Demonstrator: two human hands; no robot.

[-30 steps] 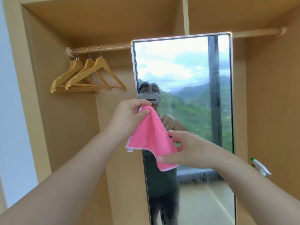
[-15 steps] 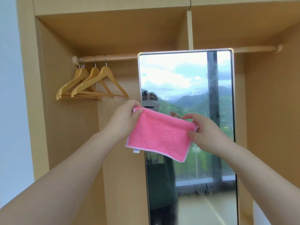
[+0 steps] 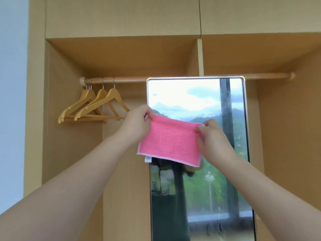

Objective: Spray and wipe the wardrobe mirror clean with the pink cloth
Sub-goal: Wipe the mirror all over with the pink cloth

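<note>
Step in hand: spreading the pink cloth [image 3: 169, 137] flat before wiping, by my judgement.
Method: keep both top corners taut, lay the full face against the mirror [image 3: 196, 101], start at the upper edge and work downward in overlapping passes.
Left hand [image 3: 137, 123]: pinches the cloth's upper left corner.
Right hand [image 3: 211, 138]: pinches the upper right corner.
Cloth: bright pink, ribbed weave, pale hem, small white tag at lower left.
Location: held up in front of the mirror's upper half, beside the wooden hangers [image 3: 93, 106].
</note>
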